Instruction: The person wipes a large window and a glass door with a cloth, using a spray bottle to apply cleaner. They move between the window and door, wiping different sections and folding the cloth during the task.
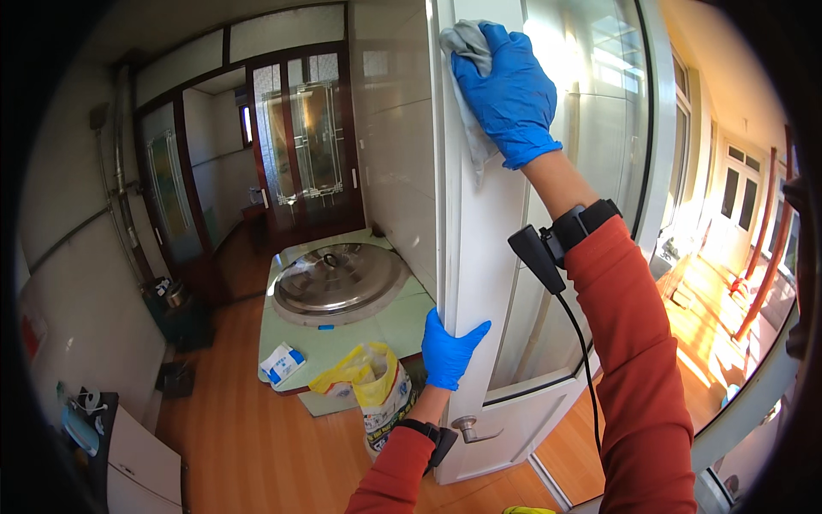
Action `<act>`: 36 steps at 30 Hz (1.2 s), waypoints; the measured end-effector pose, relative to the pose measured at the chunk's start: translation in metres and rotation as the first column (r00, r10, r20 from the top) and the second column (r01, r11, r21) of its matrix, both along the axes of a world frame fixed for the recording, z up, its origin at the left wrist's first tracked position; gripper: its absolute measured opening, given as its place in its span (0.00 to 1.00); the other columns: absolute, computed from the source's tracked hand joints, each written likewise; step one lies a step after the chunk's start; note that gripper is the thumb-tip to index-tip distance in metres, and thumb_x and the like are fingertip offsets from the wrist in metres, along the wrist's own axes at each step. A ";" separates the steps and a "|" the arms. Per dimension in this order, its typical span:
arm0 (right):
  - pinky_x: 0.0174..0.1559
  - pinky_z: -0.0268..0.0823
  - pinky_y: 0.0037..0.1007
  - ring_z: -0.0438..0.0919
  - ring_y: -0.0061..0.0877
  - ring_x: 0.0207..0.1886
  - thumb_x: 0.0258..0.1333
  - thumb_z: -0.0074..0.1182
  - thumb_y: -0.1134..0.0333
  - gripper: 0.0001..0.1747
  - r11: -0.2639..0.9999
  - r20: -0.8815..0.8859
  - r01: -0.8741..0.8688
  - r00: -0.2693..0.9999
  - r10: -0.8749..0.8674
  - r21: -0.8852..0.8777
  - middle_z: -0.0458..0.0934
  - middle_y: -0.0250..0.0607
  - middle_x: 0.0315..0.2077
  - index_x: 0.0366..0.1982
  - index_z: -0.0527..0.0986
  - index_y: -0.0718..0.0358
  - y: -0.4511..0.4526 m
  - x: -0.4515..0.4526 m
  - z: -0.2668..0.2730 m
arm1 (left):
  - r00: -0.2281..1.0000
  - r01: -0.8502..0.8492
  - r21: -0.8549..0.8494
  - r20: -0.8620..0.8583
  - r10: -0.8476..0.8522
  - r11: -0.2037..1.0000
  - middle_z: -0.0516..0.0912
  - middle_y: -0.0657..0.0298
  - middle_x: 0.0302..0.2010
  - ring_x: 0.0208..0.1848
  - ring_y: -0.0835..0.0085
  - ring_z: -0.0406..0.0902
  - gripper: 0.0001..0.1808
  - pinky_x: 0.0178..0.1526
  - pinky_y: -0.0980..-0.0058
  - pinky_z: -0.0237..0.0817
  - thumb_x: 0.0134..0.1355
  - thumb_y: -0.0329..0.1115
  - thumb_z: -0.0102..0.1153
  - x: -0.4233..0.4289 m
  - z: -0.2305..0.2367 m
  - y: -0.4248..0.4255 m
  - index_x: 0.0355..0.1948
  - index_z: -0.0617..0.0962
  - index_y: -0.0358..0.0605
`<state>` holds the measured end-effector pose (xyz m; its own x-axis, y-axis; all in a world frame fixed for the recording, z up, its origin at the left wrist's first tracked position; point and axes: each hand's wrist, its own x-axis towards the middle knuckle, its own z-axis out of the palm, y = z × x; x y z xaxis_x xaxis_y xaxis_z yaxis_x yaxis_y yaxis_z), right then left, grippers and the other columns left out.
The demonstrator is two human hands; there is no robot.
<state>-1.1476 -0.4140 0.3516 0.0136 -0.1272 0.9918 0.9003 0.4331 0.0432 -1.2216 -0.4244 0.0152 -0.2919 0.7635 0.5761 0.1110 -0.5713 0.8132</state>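
A white glass-paned door stands open in front of me, its edge towards the camera. My right hand, in a blue disposable glove, presses a crumpled grey cloth onto the upper part of the door's frame. One end of the cloth hangs down below the palm. Lower down, my left hand, gloved in the same blue, grips the door's edge. Its thumb lies on the door face, and its fingers are partly hidden around the edge. Below that hand is a metal lever handle.
Left of the door, a green-tiled counter bears a large round metal lid and a white-and-blue packet. An open yellow-and-white sack stands against it. A low cabinet is at lower left. Beyond the doorway lies a sunlit room.
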 end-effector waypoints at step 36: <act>0.41 0.71 0.35 0.79 0.41 0.40 0.54 0.56 0.50 0.26 0.974 -0.182 0.136 0.969 -0.170 -0.181 0.78 0.46 0.40 0.48 0.70 0.58 -0.003 0.331 -0.132 | 0.998 -0.048 0.017 0.038 0.047 0.999 0.75 0.53 0.50 0.50 0.65 0.72 0.37 0.54 0.69 0.64 0.49 0.33 0.70 0.008 -0.020 0.014 0.57 0.66 0.35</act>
